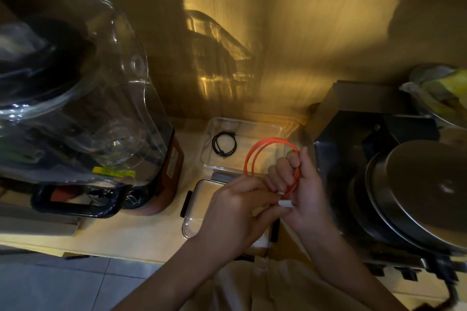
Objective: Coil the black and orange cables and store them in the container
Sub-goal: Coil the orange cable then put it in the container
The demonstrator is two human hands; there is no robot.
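Head view: the orange cable (pixel 255 156) is looped in a coil just above the near edge of the clear container (pixel 214 159), gripped by the curled fingers of the right hand (pixel 300 184), while the left hand (pixel 235 212) pinches its white plug (pixel 285 203). Inside the container, the black cable (pixel 224 145) lies coiled. A lid (pixel 197 207) rests on the counter (pixel 151 235) just below the hands, with a blender (pixel 101 118) to the left and steel pots (pixel 417 192) to the right.

Right hand (pixel 302 184) gripped the coiled orange cable (pixel 255 154) above the clear container (pixel 209 139); left hand (pixel 235 212) pinched its white connector (pixel 285 203); black cable (pixel 224 145) lay coiled inside.
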